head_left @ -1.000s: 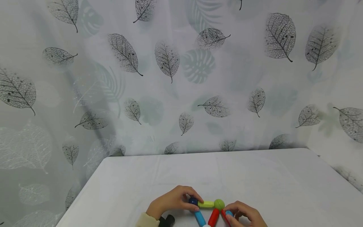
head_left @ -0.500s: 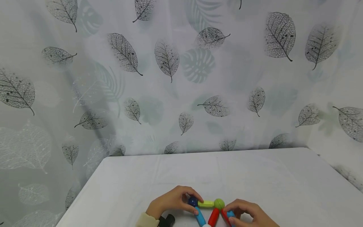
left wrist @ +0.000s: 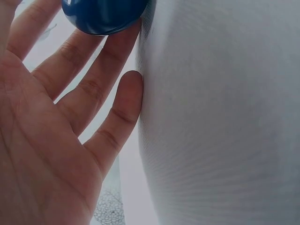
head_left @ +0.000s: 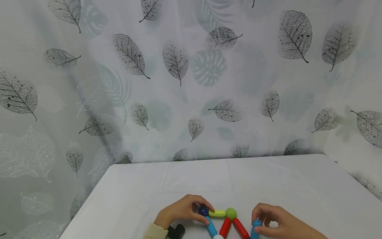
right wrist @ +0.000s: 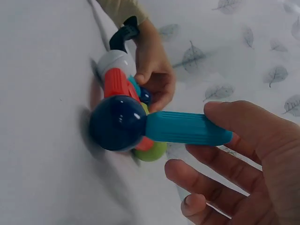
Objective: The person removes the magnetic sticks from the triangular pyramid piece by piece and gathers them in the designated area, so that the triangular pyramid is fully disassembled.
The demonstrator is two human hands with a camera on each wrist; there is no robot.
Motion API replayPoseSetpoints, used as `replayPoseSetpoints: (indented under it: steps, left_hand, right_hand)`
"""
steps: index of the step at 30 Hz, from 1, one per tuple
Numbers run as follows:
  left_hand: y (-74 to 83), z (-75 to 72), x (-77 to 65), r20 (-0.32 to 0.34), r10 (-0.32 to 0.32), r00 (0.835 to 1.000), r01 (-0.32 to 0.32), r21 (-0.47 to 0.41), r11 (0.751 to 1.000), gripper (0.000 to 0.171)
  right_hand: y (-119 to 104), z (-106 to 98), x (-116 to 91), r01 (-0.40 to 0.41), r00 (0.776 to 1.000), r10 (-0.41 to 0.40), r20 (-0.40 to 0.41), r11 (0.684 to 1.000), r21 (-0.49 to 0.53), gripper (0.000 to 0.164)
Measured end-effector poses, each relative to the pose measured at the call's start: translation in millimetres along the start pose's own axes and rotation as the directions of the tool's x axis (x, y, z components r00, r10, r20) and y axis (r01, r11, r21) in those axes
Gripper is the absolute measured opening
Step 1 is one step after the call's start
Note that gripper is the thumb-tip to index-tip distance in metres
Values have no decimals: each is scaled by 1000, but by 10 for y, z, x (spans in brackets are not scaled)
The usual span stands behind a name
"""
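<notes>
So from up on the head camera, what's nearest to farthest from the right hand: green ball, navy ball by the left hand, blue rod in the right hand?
1. Blue rod: held in the right hand.
2. Green ball: to the left, between the hands.
3. Navy ball: farthest left, at the left hand.

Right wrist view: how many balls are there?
4: a near dark blue ball on the blue rod in the right hand; a white ball beyond; a green ball partly behind; a far dark blue ball at the left hand. Others may be hidden.
</notes>
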State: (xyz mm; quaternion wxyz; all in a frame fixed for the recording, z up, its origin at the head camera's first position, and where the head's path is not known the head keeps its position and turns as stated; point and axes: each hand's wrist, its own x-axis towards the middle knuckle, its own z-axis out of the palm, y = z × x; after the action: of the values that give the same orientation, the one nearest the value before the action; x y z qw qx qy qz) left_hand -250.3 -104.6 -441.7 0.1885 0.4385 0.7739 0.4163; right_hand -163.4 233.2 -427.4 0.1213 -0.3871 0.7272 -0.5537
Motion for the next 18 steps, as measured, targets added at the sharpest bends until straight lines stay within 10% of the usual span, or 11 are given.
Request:
replayPoseSetpoints:
  steps: [18]
  left_hand:
    - [10,-4,-7,-2,-5,1000,5,8,1000,33]
  right_hand:
    - [126,-122,-130,-193,971,171,165,973,126,15]
